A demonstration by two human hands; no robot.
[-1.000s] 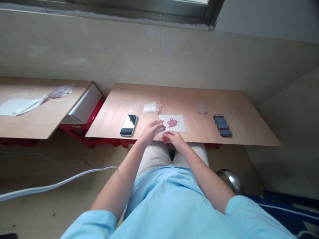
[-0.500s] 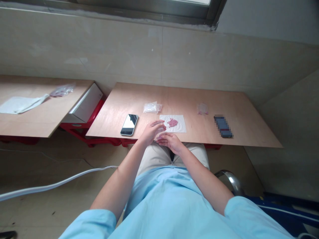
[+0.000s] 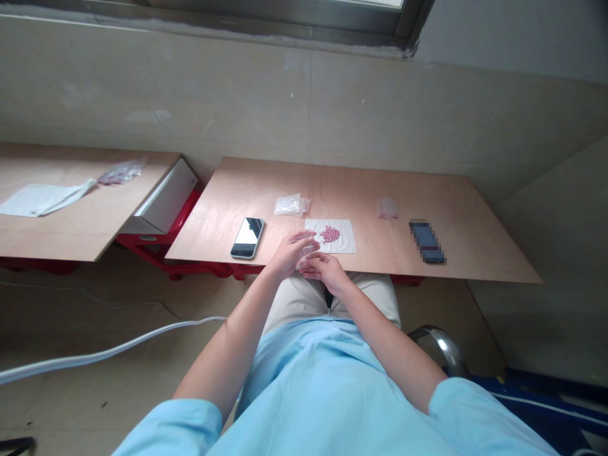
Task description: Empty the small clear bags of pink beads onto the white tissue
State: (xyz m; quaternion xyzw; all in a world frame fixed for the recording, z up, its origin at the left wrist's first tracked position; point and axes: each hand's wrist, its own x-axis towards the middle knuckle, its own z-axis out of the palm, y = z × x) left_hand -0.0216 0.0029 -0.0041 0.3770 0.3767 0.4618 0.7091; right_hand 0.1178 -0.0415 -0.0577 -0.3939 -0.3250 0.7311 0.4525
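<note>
Both of my hands meet at the table's near edge, over my lap. My left hand (image 3: 285, 254) is closed on a small clear plastic bag (image 3: 304, 252), its fingers bent toward the right. From the other side my right hand (image 3: 327, 271) has its fingers pressed together at the bag's lower part. Whether a small pink piece is between those fingertips is too small to tell. Just beyond the hands lies a white cloth (image 3: 346, 242) with a heap of small pink pieces (image 3: 329, 234), like beads, on it.
On the wooden table (image 3: 266, 177) are a stack of clear bags (image 3: 289, 205), a small bag with pink bits (image 3: 387, 208), a phone (image 3: 247, 238) and a pixelated dark device (image 3: 426, 240). A second table (image 3: 71, 240) stands left, beside a white cable (image 3: 118, 347).
My hands stay together at the bag, with only slight finger movement. The whole view has shifted a little; the things on the table have not moved.
</note>
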